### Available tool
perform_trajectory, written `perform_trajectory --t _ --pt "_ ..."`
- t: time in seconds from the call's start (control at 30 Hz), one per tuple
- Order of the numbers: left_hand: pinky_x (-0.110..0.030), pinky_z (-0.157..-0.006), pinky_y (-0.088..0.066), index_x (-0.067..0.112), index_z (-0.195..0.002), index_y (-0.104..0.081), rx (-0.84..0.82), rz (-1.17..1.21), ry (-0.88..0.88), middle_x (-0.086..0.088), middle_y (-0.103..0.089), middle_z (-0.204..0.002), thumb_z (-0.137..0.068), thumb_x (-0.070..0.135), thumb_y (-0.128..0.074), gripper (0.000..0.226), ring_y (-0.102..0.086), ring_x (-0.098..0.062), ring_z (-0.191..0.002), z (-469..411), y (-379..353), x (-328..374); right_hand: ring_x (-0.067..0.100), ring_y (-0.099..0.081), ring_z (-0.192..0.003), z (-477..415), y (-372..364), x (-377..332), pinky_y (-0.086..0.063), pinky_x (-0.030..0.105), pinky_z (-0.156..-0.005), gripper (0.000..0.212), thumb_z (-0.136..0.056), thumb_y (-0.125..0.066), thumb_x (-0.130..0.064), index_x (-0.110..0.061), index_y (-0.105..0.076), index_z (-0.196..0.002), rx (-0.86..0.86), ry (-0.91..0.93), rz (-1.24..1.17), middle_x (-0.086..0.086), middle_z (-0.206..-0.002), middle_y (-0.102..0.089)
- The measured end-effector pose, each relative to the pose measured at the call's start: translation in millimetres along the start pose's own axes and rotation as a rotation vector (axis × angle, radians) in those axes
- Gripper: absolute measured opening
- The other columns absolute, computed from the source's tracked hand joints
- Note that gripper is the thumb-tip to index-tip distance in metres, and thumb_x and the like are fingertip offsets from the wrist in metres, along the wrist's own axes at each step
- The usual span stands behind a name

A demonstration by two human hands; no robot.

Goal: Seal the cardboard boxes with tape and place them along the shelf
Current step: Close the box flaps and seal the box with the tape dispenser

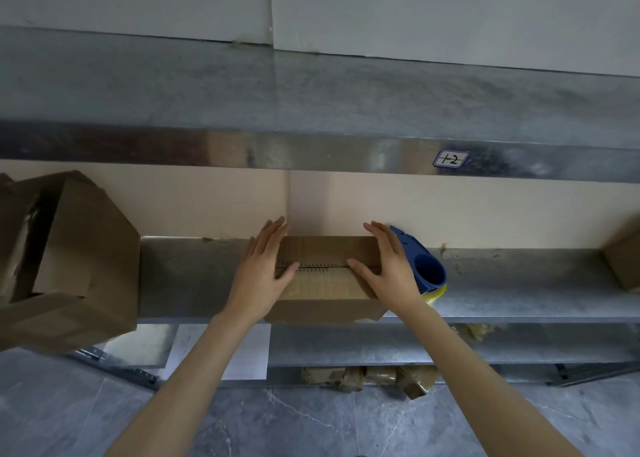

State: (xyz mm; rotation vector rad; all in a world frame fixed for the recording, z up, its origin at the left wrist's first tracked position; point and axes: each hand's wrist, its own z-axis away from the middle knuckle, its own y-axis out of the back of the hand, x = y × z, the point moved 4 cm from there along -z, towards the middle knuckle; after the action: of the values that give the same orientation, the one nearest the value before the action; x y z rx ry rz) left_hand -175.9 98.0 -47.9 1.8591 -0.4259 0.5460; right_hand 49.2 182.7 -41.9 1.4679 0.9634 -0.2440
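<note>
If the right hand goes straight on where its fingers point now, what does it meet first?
Probably the beige back panel: the right hand lies flat on the cardboard box, fingers aimed at it. The blue tape dispenser sits to its right, off that line.

A storeroom or small warehouse: galvanized metal shelving (519, 304) with a handwritten bin label (451, 159), brown cardboard boxes (86, 266), a blue tape dispenser (427, 269), grey tiled floor (311, 422).

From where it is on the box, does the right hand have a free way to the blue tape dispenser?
Probably yes. The blue tape dispenser lies on the shelf beside the right hand, with nothing between them. That hand rests flat on the box, so it must lift off first.
</note>
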Motion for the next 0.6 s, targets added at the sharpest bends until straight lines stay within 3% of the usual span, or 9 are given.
perform_trajectory --t 0.1,0.23,0.33,0.4,0.5,0.6 --pt "-0.042 -0.118 -0.029 0.023 -0.147 -0.04 -0.017 -0.022 -0.048 0.007 -0.031 -0.159 -0.089 0.026 -0.07 0.066 -0.03 -0.014 -0.145 -3 -1 8 0.023 -0.019 -0.149 -1 -1 -9 -0.017 0.045 -0.121 0.058 -0.094 -0.062 -0.037 -0.022 -0.041 -0.146 -0.025 0.198 0.21 0.001 -0.154 -0.036" --pt "-0.034 -0.12 -0.012 0.018 -0.144 -0.045 -0.015 -0.104 -0.024 0.0 -0.045 -0.151 -0.092 0.034 -0.061 0.057 -0.034 -0.016 -0.143 -4 -10 16 0.02 -0.02 -0.148 -6 -9 -8 -0.027 0.049 -0.117 0.055 -0.095 -0.06 -0.024 -0.026 -0.039 -0.146 -0.136 0.135 0.146 -0.001 -0.153 -0.039" --pt "-0.034 -0.118 -0.014 0.017 -0.146 -0.043 -0.028 -0.218 -0.001 -0.003 -0.044 -0.15 -0.096 0.052 -0.05 0.061 -0.032 -0.022 -0.145 -7 -14 16 0.016 -0.018 -0.149 -11 -13 -9 -0.03 0.046 -0.117 0.057 -0.094 -0.057 -0.045 -0.029 -0.037 -0.146 -0.099 0.067 0.161 -0.006 -0.152 -0.038" --pt "-0.037 -0.12 -0.017 0.018 -0.151 -0.035 -0.066 -0.272 0.038 -0.002 -0.035 -0.157 -0.096 0.06 -0.046 0.07 -0.022 -0.022 -0.149 -9 -17 14 0.016 -0.017 -0.149 -11 -17 -9 -0.027 0.044 -0.118 0.065 -0.091 -0.051 -0.06 -0.029 -0.036 -0.146 -0.082 0.07 0.24 -0.006 -0.153 -0.037" --pt "-0.037 -0.122 -0.014 0.022 -0.155 -0.024 -0.141 -0.319 0.078 0.001 -0.019 -0.164 -0.095 0.064 -0.039 0.075 -0.006 -0.02 -0.153 -13 -21 12 0.018 -0.015 -0.149 -14 -19 -7 -0.026 0.048 -0.118 0.071 -0.087 -0.051 -0.066 -0.031 -0.034 -0.146 -0.083 0.046 0.252 -0.005 -0.154 -0.035" --pt "-0.04 -0.122 -0.014 0.023 -0.156 -0.021 -0.167 -0.329 0.1 0.001 -0.016 -0.165 -0.095 0.065 -0.035 0.075 -0.004 -0.019 -0.153 -15 -21 14 0.019 -0.017 -0.148 -16 -17 -7 -0.029 0.047 -0.117 0.082 -0.081 -0.051 -0.074 -0.033 -0.027 -0.148 -0.072 -0.042 0.152 -0.004 -0.156 -0.031"
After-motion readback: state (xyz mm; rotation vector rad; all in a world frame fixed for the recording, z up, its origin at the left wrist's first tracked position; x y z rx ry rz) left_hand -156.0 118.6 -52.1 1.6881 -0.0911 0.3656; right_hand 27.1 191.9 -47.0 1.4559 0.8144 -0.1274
